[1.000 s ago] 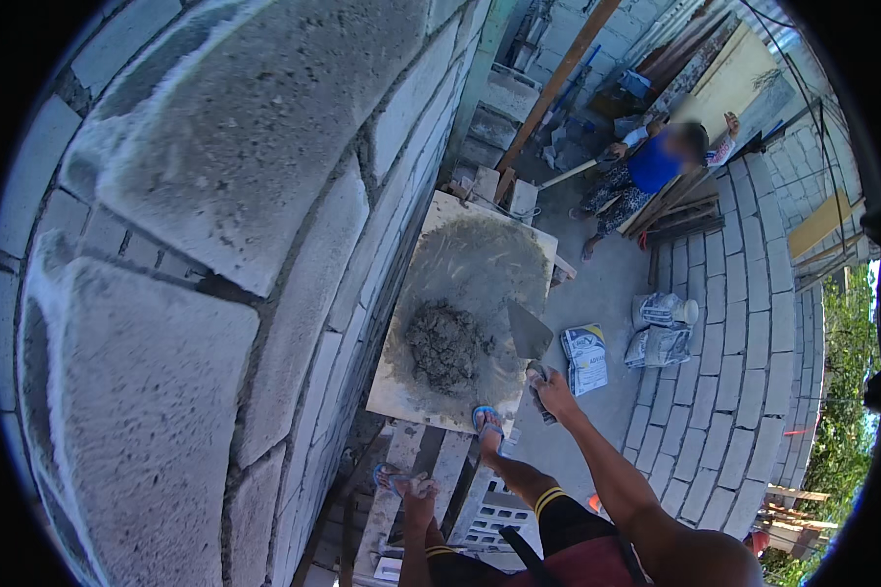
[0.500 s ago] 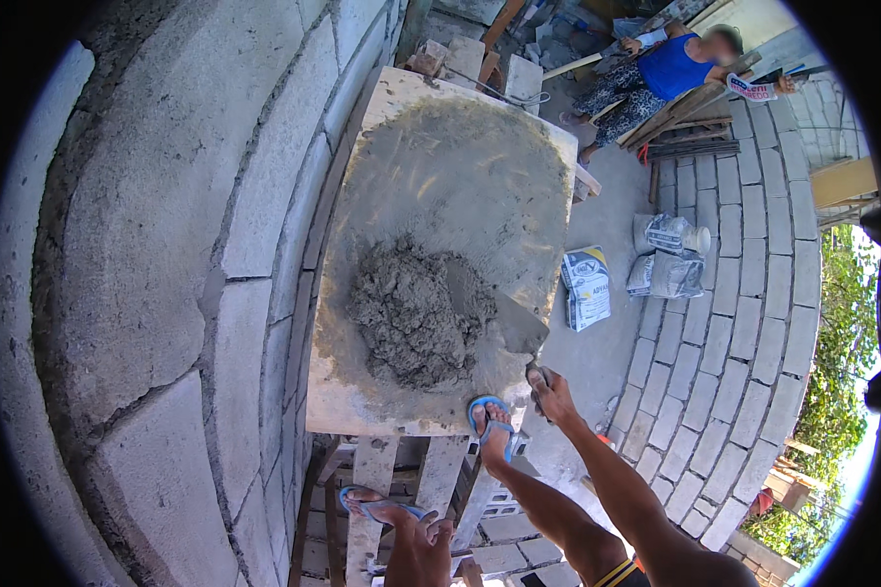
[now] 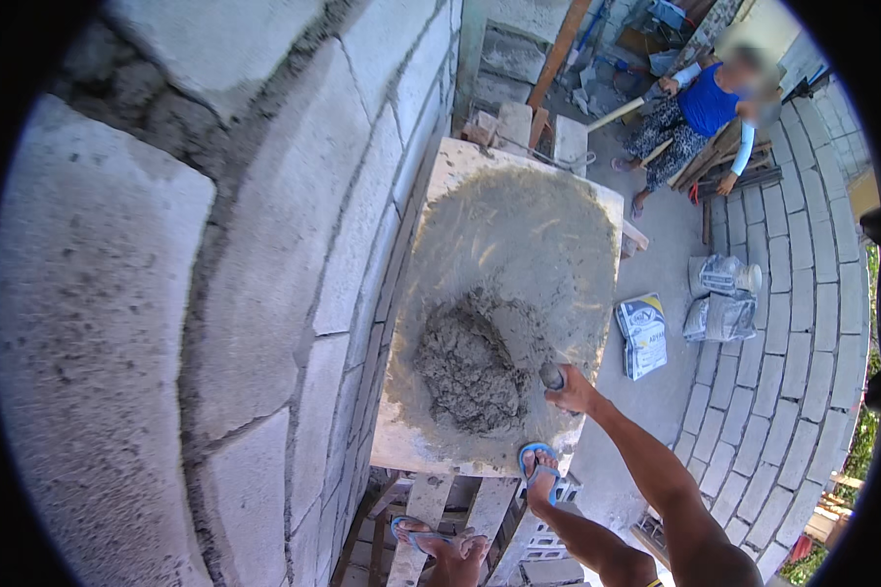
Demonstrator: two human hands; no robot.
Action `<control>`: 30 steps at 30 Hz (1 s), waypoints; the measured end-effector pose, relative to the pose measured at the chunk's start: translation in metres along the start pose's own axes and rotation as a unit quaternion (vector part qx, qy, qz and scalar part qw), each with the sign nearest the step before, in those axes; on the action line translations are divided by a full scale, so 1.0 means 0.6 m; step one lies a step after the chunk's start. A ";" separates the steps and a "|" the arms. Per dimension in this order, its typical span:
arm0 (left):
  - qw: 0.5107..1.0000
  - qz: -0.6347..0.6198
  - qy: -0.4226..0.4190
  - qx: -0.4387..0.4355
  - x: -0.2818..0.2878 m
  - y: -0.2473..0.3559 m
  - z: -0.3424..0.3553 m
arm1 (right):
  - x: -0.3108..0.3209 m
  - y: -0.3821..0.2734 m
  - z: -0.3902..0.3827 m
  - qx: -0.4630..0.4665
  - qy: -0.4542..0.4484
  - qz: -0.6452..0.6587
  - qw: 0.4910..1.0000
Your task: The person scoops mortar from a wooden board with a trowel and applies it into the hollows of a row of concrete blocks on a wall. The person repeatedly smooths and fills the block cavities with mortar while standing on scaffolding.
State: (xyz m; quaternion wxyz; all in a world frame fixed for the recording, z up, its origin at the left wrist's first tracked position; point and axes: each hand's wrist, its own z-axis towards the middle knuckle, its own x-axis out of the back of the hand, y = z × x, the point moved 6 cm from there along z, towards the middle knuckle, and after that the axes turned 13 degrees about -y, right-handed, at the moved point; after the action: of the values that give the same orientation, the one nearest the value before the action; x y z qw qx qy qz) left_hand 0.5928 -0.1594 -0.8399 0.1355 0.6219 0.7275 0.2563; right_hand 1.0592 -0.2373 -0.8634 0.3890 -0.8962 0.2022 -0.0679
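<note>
My right hand (image 3: 572, 389) grips a trowel handle (image 3: 552, 377), with the blade (image 3: 519, 338) down in a mound of grey wet mortar (image 3: 460, 382). The mortar rests on a mortar-smeared board (image 3: 401, 430), raised on weathered wooden planks (image 3: 485, 509). My left hand (image 3: 472, 548) is low at the bottom of the view, fingers loosely bent and apart, holding nothing visible. My feet in blue flip-flops (image 3: 540, 468) are on the planks at the board's near edge.
A block wall (image 3: 245, 245) rises close on my left; another (image 3: 793, 323) stands right. Cement bags (image 3: 641, 336) and wrapped bags (image 3: 722, 313) lie on the floor. Another person in blue (image 3: 705, 106) is at the back, near timber scraps (image 3: 717, 157). Hollow blocks (image 3: 558, 509) sit below.
The trowel, held in my right hand, has moved leftward over the board into the mortar. The other person's raised arm has come down. The view has shifted.
</note>
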 end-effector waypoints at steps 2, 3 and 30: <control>1.000 0.017 0.008 0.015 0.010 0.022 -0.010 | -0.016 -0.068 -0.095 0.017 0.034 -0.061 0.997; 0.999 0.025 0.022 0.017 0.021 0.043 -0.024 | -0.020 -0.095 -0.148 -0.036 0.062 -0.123 0.990; 0.650 -0.560 0.459 0.231 0.027 -0.048 -0.947 | -0.985 -1.289 -0.891 0.104 -0.474 -0.478 0.732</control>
State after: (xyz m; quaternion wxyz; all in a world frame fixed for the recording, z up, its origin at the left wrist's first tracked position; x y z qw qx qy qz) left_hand 0.2722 -0.2625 -0.3807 -0.2459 -0.0893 0.9424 0.2085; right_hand 0.6124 0.1262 0.0862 0.4414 -0.7442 -0.4722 0.1685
